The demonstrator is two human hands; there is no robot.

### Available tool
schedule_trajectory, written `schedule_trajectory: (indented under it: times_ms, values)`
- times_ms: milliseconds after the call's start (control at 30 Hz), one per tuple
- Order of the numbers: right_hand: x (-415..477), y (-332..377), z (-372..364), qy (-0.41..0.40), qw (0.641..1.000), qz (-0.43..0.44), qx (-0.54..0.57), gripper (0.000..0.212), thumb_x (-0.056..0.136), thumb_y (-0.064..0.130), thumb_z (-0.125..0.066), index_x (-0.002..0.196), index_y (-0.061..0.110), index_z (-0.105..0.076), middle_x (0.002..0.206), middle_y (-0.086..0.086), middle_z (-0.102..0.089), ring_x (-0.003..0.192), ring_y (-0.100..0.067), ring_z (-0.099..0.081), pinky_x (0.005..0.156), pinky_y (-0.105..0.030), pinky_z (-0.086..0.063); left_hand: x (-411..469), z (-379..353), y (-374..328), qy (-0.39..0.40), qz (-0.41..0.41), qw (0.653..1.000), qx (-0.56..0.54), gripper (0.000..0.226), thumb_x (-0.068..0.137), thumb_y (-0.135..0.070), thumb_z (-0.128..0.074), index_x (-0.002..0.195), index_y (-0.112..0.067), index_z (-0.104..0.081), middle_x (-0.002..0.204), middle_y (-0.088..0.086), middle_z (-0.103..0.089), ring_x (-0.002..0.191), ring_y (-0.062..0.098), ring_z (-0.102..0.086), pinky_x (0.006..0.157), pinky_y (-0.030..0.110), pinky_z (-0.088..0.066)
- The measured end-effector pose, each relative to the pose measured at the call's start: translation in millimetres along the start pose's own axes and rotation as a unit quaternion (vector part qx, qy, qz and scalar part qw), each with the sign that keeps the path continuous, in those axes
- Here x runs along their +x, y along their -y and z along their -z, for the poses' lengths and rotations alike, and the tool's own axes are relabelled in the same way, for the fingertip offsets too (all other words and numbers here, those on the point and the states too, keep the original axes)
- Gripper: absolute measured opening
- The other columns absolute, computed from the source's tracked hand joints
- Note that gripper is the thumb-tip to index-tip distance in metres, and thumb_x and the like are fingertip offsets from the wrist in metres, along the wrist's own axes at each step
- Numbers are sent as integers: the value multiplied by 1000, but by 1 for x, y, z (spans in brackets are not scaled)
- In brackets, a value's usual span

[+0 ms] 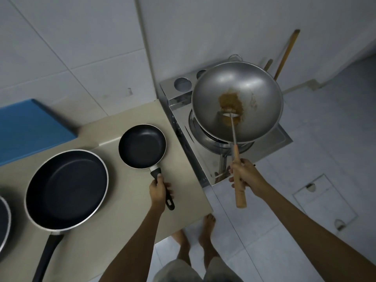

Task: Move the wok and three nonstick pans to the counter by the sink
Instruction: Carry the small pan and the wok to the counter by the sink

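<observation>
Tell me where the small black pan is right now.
The small black pan sits on the beige counter at centre frame, between the large black pan and the stove, its handle held by the left hand.

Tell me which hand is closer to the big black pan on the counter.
Left. The left hand grips the small pan's handle just right of the big black pan. The right hand is farther right, off the counter, holding a wooden handle by the stove.

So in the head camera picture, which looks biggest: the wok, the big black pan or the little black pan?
1. Wok and big nonstick pan: they look about equal, and the pan sits nearer the camera, so no ranking.
2. Small nonstick pan: clearly smallest.
</observation>
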State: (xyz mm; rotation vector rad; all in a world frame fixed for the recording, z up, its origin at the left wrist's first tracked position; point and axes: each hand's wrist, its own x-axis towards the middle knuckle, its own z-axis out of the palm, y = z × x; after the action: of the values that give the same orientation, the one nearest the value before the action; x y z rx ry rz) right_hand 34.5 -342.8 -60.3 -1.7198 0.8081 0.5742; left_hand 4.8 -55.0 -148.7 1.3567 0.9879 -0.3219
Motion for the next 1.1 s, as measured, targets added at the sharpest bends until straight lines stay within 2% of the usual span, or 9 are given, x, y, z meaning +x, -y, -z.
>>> schedule_trajectory:
  times_ms: [133,333,400,567,700,833,1100]
  values:
    - [6,-3,1,34,997,-17,66,38,97,40,-59,106,3,-64,90,-17,-67,73,-27,-69,63,-41,-59,9,3,2,41,53,994,-83,41,107,-39,-37,87,-6,-52,60,10,-52,39,23,-47,39,27,-42]
    - [8,-12,0,100,971,-52,209,34,97,46,-55,94,12,-62,72,-6,-63,55,-17,-60,51,-29,-51,10,19,-4,107,106,979,-139,47,103,-47,-33,73,-13,-49,49,2,-48,35,20,-45,36,23,-37]
    - [8,-14,-1,113,959,-56,252,35,94,45,-59,86,12,-64,66,-6,-63,53,-16,-60,47,-27,-49,10,23,-8,124,98,976,-151,46,102,-46,-34,76,-13,-50,49,1,-47,33,17,-43,34,22,-36]
    - [7,-19,-3,128,947,-46,290,37,95,46,-56,79,13,-61,62,-4,-60,52,-19,-60,47,-27,-48,3,23,-24,144,73,970,-183,37,106,-41,-30,103,-12,-53,51,1,-45,34,15,-40,33,22,-35]
    - [4,-19,-3,123,949,-39,287,37,98,45,-51,82,13,-59,59,-4,-59,44,-17,-57,41,-24,-47,-4,26,-39,144,60,977,-148,34,106,-38,-31,104,-11,-51,51,-1,-44,35,14,-40,33,21,-35]
    - [-1,-20,-5,126,946,-38,297,40,99,46,-49,76,14,-58,55,-2,-56,40,-13,-53,38,-22,-43,-18,33,-43,166,46,979,-105,34,106,-37,-33,105,-10,-53,52,0,-43,34,14,-39,32,23,-35]
    - [-26,-10,-10,132,946,-42,293,41,101,43,-45,72,16,-54,50,2,-54,37,-9,-48,36,-19,-41,-62,60,-54,193,-21,979,-60,39,106,-40,-32,104,-7,-54,49,3,-47,34,17,-40,31,25,-38]
